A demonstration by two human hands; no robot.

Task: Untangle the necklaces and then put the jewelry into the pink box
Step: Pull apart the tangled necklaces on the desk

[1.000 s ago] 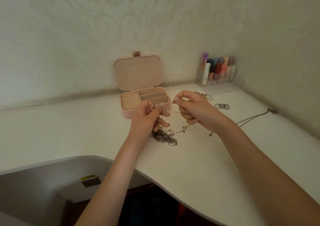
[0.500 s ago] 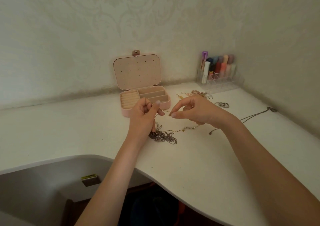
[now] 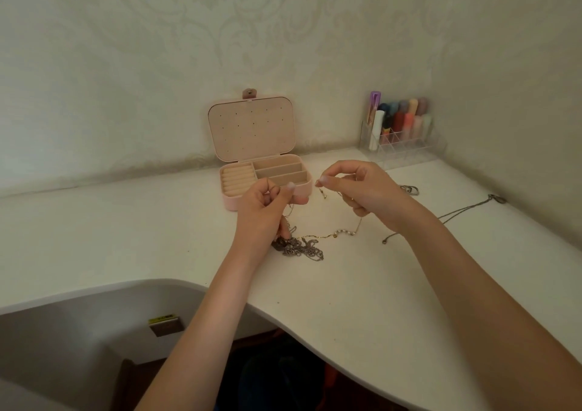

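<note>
Gold chain with a few pearl beads point(image 3: 341, 232), strung between both hands just above the white surface point(image 3: 362, 300): one end pinched in the left hand point(image 3: 267, 210), fingers curled and thumb pressed against the forefinger, the other end pinched between thumb and forefinger of the right hand point(image 3: 362, 190), a small clasp dangling just below the fingertips. Sagging in a loop onto the surface between the hands, running into a grey tangle of silver chains point(image 3: 299, 248) lying just under the left wrist. Open pink box point(image 3: 252, 158) right behind the left hand, lid upright against the wall, ring rolls on its left and three long compartments on its right. Beyond the right hand, a small dark ring piece point(image 3: 409, 189) and a thin dark necklace point(image 3: 456, 213) laid out toward the corner, well apart from the tangle. Clear organizer with coloured tubes point(image 3: 400, 130) in the far corner. Both forearms reaching in from below, wrists raised, hands near each other in front of the box.
</note>
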